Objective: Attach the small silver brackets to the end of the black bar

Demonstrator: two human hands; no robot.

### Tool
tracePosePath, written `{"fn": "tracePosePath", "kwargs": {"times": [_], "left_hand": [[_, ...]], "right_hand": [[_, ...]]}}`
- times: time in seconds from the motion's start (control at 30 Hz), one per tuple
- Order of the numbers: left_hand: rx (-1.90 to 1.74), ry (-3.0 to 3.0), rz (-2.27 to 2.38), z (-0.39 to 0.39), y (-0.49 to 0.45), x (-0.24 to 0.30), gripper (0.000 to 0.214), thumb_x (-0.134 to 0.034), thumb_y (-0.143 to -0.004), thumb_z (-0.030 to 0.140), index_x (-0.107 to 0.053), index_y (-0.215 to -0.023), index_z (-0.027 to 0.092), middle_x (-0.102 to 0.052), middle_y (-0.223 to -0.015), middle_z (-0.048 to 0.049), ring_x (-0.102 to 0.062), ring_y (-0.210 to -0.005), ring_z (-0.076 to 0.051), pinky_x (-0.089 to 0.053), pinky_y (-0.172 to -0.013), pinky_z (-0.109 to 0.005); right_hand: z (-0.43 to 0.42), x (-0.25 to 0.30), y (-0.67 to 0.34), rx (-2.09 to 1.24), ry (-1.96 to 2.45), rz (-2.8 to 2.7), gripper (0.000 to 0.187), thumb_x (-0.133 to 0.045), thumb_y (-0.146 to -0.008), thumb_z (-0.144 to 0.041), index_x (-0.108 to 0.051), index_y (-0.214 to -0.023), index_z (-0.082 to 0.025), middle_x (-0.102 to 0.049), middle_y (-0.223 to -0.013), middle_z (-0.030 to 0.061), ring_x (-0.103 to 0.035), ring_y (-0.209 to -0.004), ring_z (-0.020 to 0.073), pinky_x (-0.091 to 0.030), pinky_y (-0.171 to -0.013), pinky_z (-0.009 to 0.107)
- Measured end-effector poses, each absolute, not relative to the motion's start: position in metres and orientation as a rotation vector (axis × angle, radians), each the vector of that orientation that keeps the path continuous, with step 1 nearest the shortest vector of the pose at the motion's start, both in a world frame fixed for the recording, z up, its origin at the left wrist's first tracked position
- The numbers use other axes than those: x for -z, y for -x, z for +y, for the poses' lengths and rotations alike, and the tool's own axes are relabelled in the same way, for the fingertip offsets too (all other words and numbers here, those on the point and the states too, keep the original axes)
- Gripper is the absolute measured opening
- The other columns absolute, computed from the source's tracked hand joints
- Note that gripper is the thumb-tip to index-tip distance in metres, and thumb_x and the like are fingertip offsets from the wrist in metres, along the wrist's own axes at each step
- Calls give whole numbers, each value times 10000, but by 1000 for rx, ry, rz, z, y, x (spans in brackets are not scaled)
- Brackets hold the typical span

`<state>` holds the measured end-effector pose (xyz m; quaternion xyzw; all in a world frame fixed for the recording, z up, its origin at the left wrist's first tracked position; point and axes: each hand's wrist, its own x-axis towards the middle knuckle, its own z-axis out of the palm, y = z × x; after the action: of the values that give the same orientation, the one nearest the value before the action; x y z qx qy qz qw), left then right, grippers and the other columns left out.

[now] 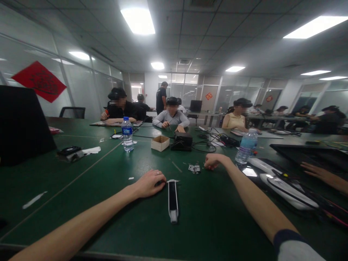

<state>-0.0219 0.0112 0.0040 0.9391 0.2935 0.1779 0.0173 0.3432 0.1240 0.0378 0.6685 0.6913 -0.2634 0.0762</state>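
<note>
My left hand (152,183) rests on the table with its fingers curled. Its fingertips and thumb meet at the upper left end of a long, narrow white device with a black face (172,199). Thin bits stick out sideways at that end of the device. Farther up and to the right, my right hand (213,161) is closed, fingertips down near the tabletop. Whatever it pinches is too small to make out. Just left of it lies a little cluster of silvery metal parts (194,168).
Beyond my hands stand an open cardboard box (160,144), a black box-shaped unit (181,141) with cables, and two water bottles (127,136) (247,146). White-and-black equipment (288,190) lies at right, near another person's hand (323,174). Several people sit across the green table (108,181).
</note>
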Motion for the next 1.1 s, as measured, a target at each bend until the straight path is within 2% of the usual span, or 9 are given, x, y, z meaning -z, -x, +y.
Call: {"fn": "tracePosePath", "kwargs": {"times": [0.13,0.37,0.57,0.77,0.83,0.93,1.0,1.1], "left_hand": [[-543,-2919,923,11,22,-4,152,-495,-930,223,-632,-989,195,-643,-945,-52,-592,-877,-193,-430,-791,-306],[-523,-2926,927,10,20,-7,157,-496,-924,226,-636,-984,190,-643,-941,-57,-591,-870,-196,-438,-778,-301],[-538,-2921,921,12,21,-5,165,-486,-924,229,-636,-984,193,-647,-941,-55,-595,-874,-195,-442,-793,-306],[-535,-2907,915,12,21,-5,159,-494,-927,221,-634,-999,194,-645,-961,-51,-596,-895,-196,-436,-801,-309],[-535,-2903,926,11,20,-6,150,-500,-925,217,-634,-987,191,-647,-958,-51,-596,-893,-196,-435,-803,-308],[-538,-2904,931,10,20,-7,139,-509,-925,215,-633,-983,191,-645,-955,-51,-595,-892,-196,-434,-796,-304],[-536,-2906,927,10,21,-7,132,-515,-926,213,-631,-987,194,-643,-959,-51,-596,-895,-197,-433,-789,-300],[-525,-2911,931,10,21,-7,132,-514,-928,212,-628,-991,194,-644,-964,-52,-597,-901,-198,-430,-790,-302]], "right_hand": [[121,-41,-338,900,-1923,2106,144,-707,-654,-262,-637,-631,-139,-670,-667,28,-636,-644,131,-469,-556,183],[121,-42,-335,1059,-1778,2183,197,-743,-638,-301,-714,-767,-156,-718,-783,30,-654,-696,118,-451,-590,165],[131,-42,-347,865,-1856,2301,195,-743,-672,-309,-722,-774,-144,-721,-780,38,-630,-643,126,-430,-554,181],[140,-35,-351,527,-2067,2396,278,-567,-854,-254,-656,-1088,-133,-712,-955,88,-649,-716,150,-467,-626,206],[142,-29,-346,462,-2089,2388,324,-547,-850,-195,-625,-1160,-141,-692,-1048,109,-659,-751,168,-481,-659,225],[142,-19,-336,397,-2073,2404,411,-546,-789,-87,-618,-1188,-156,-648,-1172,117,-645,-951,212,-481,-773,240],[141,-14,-330,376,-2047,2431,440,-539,-755,-44,-630,-1171,-158,-638,-1191,114,-607,-1059,230,-464,-834,244],[141,-11,-325,398,-2005,2467,416,-532,-748,-43,-650,-1129,-164,-650,-1158,100,-605,-1057,225,-460,-831,243]]}}
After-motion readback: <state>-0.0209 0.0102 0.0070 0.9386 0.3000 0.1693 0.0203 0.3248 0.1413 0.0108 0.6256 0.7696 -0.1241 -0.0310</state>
